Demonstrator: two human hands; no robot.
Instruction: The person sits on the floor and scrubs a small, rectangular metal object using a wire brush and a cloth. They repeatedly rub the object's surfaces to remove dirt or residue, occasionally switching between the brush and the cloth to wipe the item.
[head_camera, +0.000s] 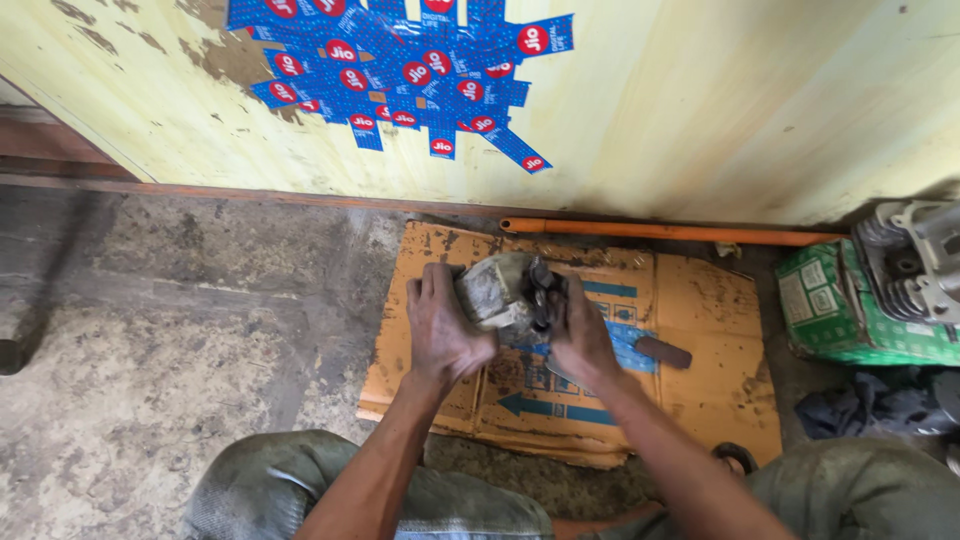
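At the middle of the frame, left hand (443, 325) and right hand (580, 335) both grip a grimy metal part (505, 292), its underside hidden, over flattened cardboard (700, 330).

Just the one camera here, strapped to the person's head and looking steeply down and a bit forward. It sits close: both forearms come up from the bottom edge, and the knees fill the bottom corners. Dead centre is the flattened cardboard sheet (690, 330) on the concrete floor (180, 330), with the left hand (440, 325) and right hand (580, 335) meeting just above the middle. The top of the frame reaches the foot of the yellow wall (720, 100), so the view faces that wall. The right edge clips a finned engine part (915, 260) on a green box (830, 310). No second view to overlap with.
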